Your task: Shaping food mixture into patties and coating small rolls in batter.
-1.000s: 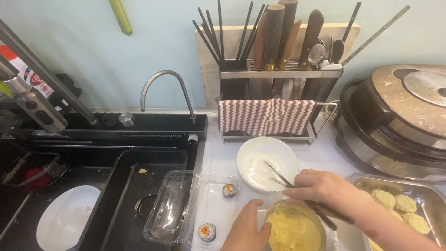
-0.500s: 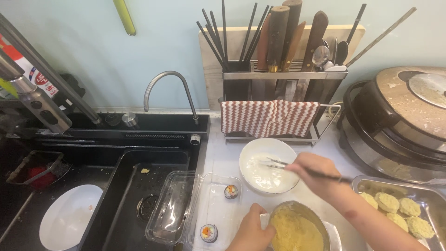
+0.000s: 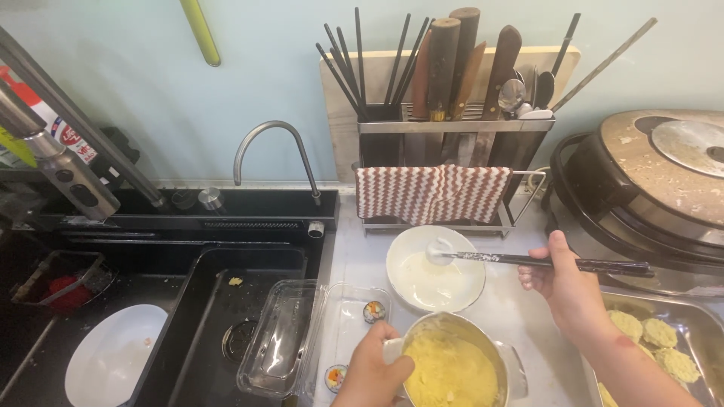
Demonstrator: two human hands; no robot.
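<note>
Sink (image 3: pixel 226 316) and tap (image 3: pixel 264 143) are seen at the far left, with a white plate (image 3: pixel 113 362) lying in the dark basin beside them. A clear plastic box (image 3: pixel 279 339) is propped at the sink's edge, and its open lid (image 3: pixel 351 332) is spread on the worktop (image 3: pixel 362 249) with two small rolled pieces on it. Just right of that, the left hand (image 3: pixel 373 369) is closed on the rim of a metal bowl (image 3: pixel 452 365) filled with yellow mash. A white bowl (image 3: pixel 435 268) is set just beyond the metal one, close below a rack (image 3: pixel 452 151) of knives and a striped cloth (image 3: pixel 434 192). Dark chopsticks (image 3: pixel 543 262) are pinched in the right hand (image 3: pixel 566 290), the grip tight about their middle; their long axis is laid almost level, left to right, with the tips resting over the white bowl and carrying a pale blob. The white bowl thus lies to the left of the right hand, and the metal bowl is nearer the left hand. A steel tray (image 3: pixel 701 316) of yellow patties is seen at the lower right, with a round electric pan (image 3: pixel 656 181) behind it.
</note>
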